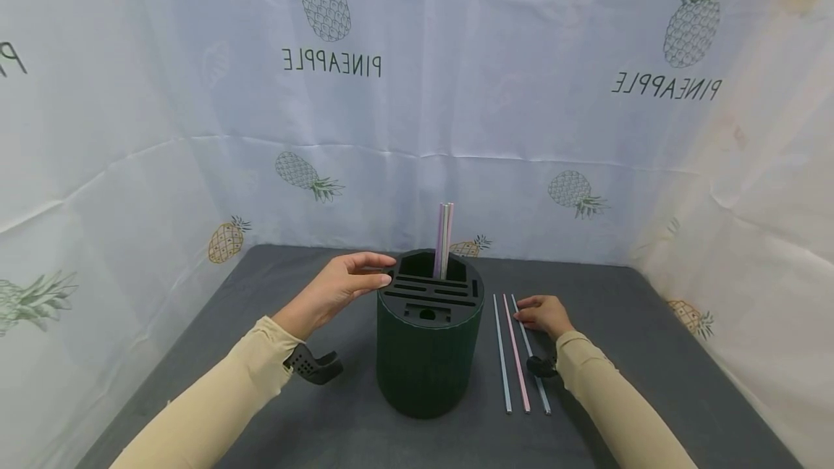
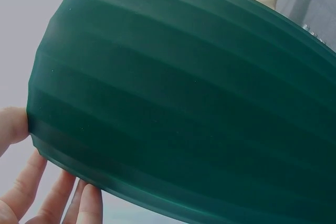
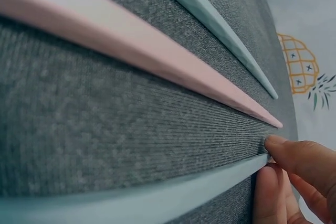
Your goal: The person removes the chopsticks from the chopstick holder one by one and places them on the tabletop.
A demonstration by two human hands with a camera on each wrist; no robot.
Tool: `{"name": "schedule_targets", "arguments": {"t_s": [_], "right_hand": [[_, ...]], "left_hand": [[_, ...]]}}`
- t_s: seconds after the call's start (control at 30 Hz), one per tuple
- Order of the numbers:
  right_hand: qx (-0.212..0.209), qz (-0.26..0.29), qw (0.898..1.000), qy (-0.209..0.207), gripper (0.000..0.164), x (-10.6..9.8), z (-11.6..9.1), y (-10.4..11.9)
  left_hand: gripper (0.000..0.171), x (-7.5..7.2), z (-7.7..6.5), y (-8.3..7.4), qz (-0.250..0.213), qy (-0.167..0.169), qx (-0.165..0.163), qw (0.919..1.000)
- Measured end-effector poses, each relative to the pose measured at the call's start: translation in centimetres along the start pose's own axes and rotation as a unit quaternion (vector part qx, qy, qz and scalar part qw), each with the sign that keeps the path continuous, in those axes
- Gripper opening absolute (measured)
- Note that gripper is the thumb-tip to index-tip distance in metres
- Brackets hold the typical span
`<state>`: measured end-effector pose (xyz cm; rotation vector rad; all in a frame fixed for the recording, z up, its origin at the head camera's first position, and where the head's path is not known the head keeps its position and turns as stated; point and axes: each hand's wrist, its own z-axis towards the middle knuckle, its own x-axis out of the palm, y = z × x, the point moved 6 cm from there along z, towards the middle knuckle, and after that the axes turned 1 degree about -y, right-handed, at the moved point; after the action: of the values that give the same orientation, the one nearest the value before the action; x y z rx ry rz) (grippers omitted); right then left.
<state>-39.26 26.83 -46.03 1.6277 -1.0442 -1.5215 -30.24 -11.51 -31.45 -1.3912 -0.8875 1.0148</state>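
A dark green cylindrical knife block [image 1: 426,353] with a black slotted top stands upright at the middle of the table. Several thin chopsticks [image 1: 445,237] poke up from its rear compartment. With fairly straight fingers, my left hand [image 1: 335,288] touches the rim on its left side; the left wrist view shows thumb and fingertips against the ribbed green wall [image 2: 173,98]. To the block's right lie a light blue chopstick [image 1: 502,353], a pink chopstick [image 1: 516,353] and another light blue chopstick [image 1: 536,368]. My right hand [image 1: 546,315] pinches this last one near its far end.
A dark grey ribbed cloth [image 1: 313,418] covers the table. White curtains [image 1: 456,107] with pineapple prints hang behind it and at both sides. Each wrist carries a black strap mount [image 1: 316,366].
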Motion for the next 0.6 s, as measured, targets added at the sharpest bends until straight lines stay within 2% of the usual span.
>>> {"name": "schedule_targets", "arguments": {"t_s": [0.17, 0.33, 0.5, 0.6], "right_hand": [[0.012, 0.010, 1.000, 0.006, 0.041, -0.2, 0.1, -0.3], [0.001, 0.054, 0.998, 0.024, 0.045, -0.6, -0.2, 0.5], [-0.039, 0.109, 0.993, 0.025, 0.053, -1.6, -0.8, 3.5], [-0.079, 0.162, 0.983, 0.032, 0.054, -2.3, -1.2, 6.3]], "left_hand": [[0.050, 0.1, 0.0, 0.0, -0.003, 0.001, -0.001, 1.0000], [0.050, 0.0, 0.0, 0.0, -0.005, 0.000, -0.002, 1.0000], [0.050, 0.0, 0.1, 0.1, -0.005, 0.002, -0.001, 1.0000], [0.050, 0.0, 0.1, 0.1, -0.005, 0.001, -0.001, 1.0000]]}}
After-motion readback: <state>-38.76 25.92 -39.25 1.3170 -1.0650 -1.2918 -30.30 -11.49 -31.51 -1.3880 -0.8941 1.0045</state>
